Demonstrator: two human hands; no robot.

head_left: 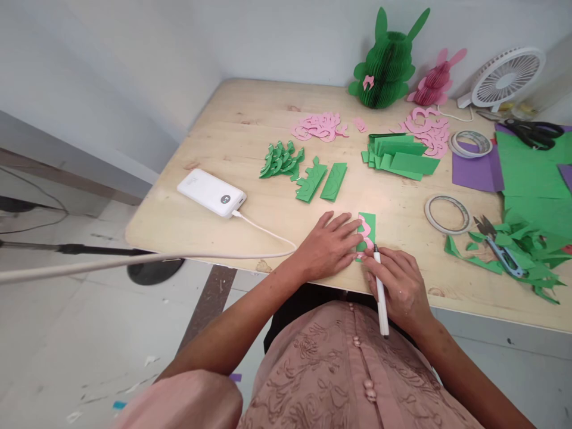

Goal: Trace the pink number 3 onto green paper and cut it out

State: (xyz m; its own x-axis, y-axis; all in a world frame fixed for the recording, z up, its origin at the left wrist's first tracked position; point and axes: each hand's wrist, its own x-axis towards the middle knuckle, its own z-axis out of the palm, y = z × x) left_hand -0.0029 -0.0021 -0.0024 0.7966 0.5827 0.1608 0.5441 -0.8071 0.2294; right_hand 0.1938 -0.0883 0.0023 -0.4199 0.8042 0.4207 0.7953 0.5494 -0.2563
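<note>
My left hand (pixel 331 245) lies flat with its fingers stretched out, the tips pressing on a pink paper cutout (pixel 367 229). That cutout rests on a green paper rectangle (pixel 370 219) near the table's front edge, partly hidden by my fingers. My right hand (pixel 400 285) is closed round a white marker pen (pixel 381 292). The dark tip of the pen is at the right side of the cutout. Beyond my left hand lie two folded green papers with drawn outlines, one partly cut (pixel 310 183) and one whole (pixel 333 182).
Green cutouts (pixel 279 161), pink cutouts (pixel 319 126) and folded green strips (pixel 400 156) lie further back. Rightward are a tape roll (pixel 447 214), blue-handled snips (pixel 503 250) and green scraps (pixel 536 262). A white power bank (pixel 211 192) with its cable (pixel 268 237) is left. Paper rabbits (pixel 388 68) stand behind.
</note>
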